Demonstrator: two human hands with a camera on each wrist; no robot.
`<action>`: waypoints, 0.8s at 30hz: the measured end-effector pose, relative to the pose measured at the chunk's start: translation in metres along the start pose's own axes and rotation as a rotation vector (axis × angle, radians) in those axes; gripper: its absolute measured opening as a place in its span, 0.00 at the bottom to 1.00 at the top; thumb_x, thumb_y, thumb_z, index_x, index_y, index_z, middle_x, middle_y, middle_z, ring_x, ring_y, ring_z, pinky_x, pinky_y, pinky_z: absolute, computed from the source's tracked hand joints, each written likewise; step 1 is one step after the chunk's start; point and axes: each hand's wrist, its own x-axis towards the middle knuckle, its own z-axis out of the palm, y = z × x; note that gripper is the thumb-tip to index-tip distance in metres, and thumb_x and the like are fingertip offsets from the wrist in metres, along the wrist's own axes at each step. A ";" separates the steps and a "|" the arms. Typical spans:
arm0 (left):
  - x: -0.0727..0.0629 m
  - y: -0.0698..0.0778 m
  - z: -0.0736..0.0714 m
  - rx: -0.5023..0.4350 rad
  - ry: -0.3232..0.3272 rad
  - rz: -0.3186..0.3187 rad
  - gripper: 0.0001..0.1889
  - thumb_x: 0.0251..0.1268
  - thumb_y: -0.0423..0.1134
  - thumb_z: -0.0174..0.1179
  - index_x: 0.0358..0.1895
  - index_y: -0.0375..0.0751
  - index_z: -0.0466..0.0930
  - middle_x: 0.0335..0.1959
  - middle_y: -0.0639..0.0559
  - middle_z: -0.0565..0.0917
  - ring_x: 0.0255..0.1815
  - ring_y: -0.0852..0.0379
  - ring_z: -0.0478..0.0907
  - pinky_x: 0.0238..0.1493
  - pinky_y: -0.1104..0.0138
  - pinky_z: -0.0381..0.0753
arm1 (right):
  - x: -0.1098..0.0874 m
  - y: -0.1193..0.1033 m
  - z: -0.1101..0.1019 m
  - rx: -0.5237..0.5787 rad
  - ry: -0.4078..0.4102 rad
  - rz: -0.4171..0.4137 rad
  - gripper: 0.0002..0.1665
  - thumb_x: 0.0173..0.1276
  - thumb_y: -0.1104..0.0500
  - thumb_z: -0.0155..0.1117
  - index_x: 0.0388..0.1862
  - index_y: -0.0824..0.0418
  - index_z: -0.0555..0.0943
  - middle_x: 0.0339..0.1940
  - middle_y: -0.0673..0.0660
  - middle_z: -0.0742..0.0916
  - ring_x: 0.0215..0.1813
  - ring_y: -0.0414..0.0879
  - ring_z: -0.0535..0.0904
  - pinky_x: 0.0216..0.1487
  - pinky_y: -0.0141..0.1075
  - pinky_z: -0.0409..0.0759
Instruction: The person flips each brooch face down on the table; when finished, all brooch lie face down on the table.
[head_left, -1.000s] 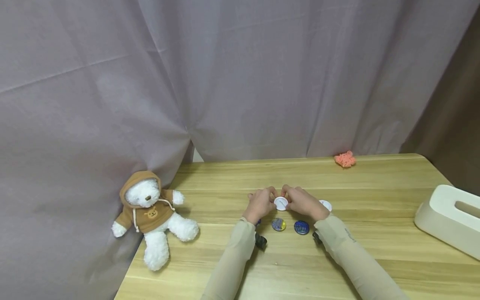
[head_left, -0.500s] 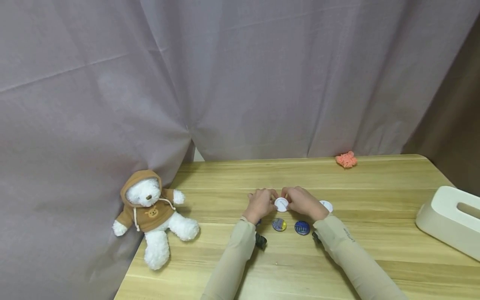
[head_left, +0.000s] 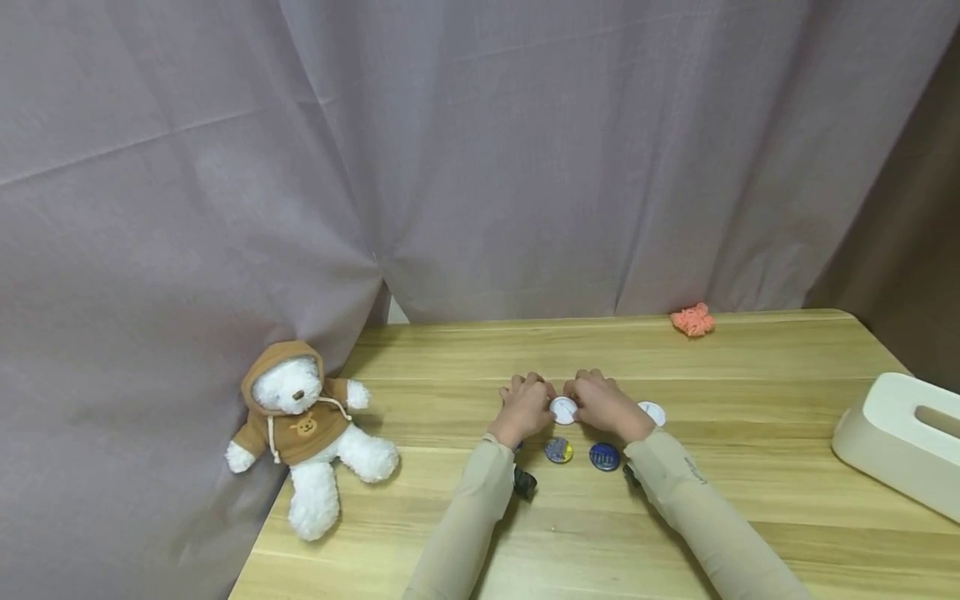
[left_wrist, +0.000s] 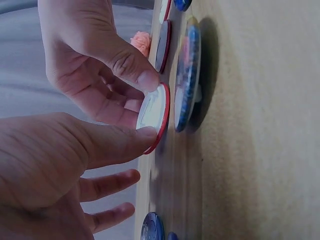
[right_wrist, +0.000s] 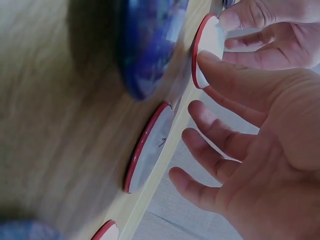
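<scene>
A person's left hand (head_left: 522, 411) and right hand (head_left: 606, 406) pinch opposite edges of a red-rimmed, white-backed badge (head_left: 564, 409) over a wooden table (head_left: 420, 467). Nearer the person lie a yellow-and-blue badge (head_left: 558, 450) and a dark blue badge (head_left: 604, 456), their prints illegible; lettering (head_left: 695, 469) on the right sleeve (head_left: 712, 517) is too small to read.

plush bear (head_left: 307, 435), left | coral ruffled item (head_left: 692, 320), back | cream box (head_left: 897, 451), right

The fingers (left_wrist: 146, 78) are partly hiding the held white badge (left_wrist: 154, 109); the left arm (head_left: 471, 503) is covering most of 1 blue badge (head_left: 519, 447); the head view's edge is cropping the cream box (head_left: 888, 446).
</scene>
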 end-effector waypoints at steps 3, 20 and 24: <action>0.001 0.000 0.000 0.000 0.001 0.013 0.11 0.60 0.40 0.72 0.46 0.48 0.89 0.59 0.48 0.79 0.62 0.40 0.69 0.53 0.46 0.68 | -0.001 -0.001 -0.001 -0.014 0.006 -0.006 0.11 0.54 0.67 0.75 0.37 0.63 0.85 0.35 0.57 0.79 0.41 0.57 0.72 0.42 0.57 0.73; -0.004 -0.007 0.003 -0.034 -0.020 0.017 0.08 0.68 0.41 0.65 0.47 0.46 0.88 0.53 0.48 0.81 0.58 0.41 0.69 0.48 0.51 0.65 | -0.002 0.001 0.001 0.005 -0.006 -0.076 0.11 0.54 0.70 0.70 0.24 0.59 0.77 0.28 0.53 0.75 0.35 0.52 0.69 0.36 0.46 0.69; -0.003 -0.011 0.001 -0.071 -0.004 0.023 0.12 0.75 0.43 0.56 0.49 0.44 0.87 0.54 0.47 0.81 0.59 0.40 0.69 0.50 0.48 0.65 | 0.000 0.003 -0.003 0.036 -0.013 -0.055 0.07 0.59 0.68 0.68 0.28 0.61 0.78 0.29 0.54 0.74 0.35 0.53 0.68 0.35 0.46 0.68</action>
